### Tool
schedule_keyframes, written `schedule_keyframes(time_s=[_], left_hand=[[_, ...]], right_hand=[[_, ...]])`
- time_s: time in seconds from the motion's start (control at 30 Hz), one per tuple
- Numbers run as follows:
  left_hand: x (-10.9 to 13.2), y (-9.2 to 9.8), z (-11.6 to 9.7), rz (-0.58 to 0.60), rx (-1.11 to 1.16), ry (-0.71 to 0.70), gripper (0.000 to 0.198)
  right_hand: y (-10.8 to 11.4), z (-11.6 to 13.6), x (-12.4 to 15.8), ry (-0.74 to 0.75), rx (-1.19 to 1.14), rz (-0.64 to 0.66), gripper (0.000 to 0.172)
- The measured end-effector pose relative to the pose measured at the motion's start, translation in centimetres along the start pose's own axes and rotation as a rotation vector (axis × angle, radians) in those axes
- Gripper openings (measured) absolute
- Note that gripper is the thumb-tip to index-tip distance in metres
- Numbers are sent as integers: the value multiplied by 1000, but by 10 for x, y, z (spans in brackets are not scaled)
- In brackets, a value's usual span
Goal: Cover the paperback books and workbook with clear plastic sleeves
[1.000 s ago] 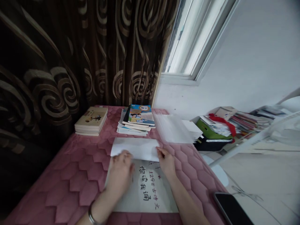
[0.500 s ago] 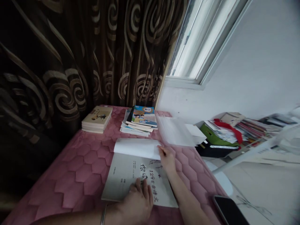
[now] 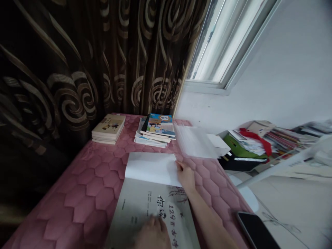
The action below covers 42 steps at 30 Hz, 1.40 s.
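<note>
A book (image 3: 129,214) with a pale grey page, large handwritten-style Chinese characters and a plant drawing lies on the pink quilted surface. Along its far side is a blank white sheet (image 3: 153,167); whether it is the book's turned-back leaf or a loose sheet I cannot tell. My right hand (image 3: 186,176) pinches this sheet's right edge between thumb and fingers. Low on the printed page rests my left hand (image 3: 153,233), smeared by motion, its fingers pointing away from me.
A stack of tan books (image 3: 109,129) sits far left, and a mixed pile of books (image 3: 158,129) at the back. Beside that lie translucent sheets (image 3: 194,140). A phone (image 3: 256,230) is at the front right. Past the edge, papers (image 3: 249,143) crowd a black box.
The book's printed part has come nearer to me, and more of the white sheet shows. My left hand has moved down with it; my right hand keeps its pinch on the edge.
</note>
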<state>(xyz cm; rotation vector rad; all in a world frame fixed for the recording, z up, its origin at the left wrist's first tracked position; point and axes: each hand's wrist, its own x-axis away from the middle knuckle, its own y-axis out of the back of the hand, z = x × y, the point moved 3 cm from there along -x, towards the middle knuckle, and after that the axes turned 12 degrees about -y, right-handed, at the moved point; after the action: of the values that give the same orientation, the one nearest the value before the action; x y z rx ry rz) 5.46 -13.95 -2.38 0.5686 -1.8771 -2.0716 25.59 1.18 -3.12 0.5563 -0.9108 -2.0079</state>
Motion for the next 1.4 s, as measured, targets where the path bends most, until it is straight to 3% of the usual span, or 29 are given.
schedule_keyframes(time_s=[0.07, 0.13, 0.23, 0.3, 0.43, 0.63, 0.77, 1.07, 1.2, 1.27, 1.33, 1.4], left_hand=[[-11, 13, 31, -27, 14, -40, 45], [-19, 20, 69, -40, -5, 78, 51], [-24, 14, 114, -27, -8, 241, 55], [-24, 4, 127, -27, 7, 277, 58], [-27, -10, 131, -8, 70, 306, 61], [-34, -9, 131, 26, 124, 381, 59], [-39, -3, 135, 15, 108, 422, 57], [-50, 6, 141, 144, 201, 491, 57], [-49, 2, 142, 155, 223, 502, 58], [-50, 0, 141, 138, 218, 497, 58], [-50, -1, 141, 119, 207, 495, 57], [-49, -2, 142, 114, 205, 496, 57]], right_hand=[[2, 2, 1, -9, -8, 4, 38], [4, 4, 1, -10, -26, 12, 38], [7, 6, 1, -35, -39, 32, 38], [9, 6, 1, -52, -32, 58, 38], [13, 5, 0, -35, 16, 144, 40], [13, -1, -3, -26, -12, 200, 41], [6, 6, 0, 30, 102, 160, 42], [10, 22, 7, 34, 345, 37, 40], [11, 32, 23, 213, 422, -60, 45], [4, 39, 38, 380, 403, 40, 49], [-4, 45, 53, 537, 390, 227, 51], [-10, 46, 62, 613, 418, 377, 54]])
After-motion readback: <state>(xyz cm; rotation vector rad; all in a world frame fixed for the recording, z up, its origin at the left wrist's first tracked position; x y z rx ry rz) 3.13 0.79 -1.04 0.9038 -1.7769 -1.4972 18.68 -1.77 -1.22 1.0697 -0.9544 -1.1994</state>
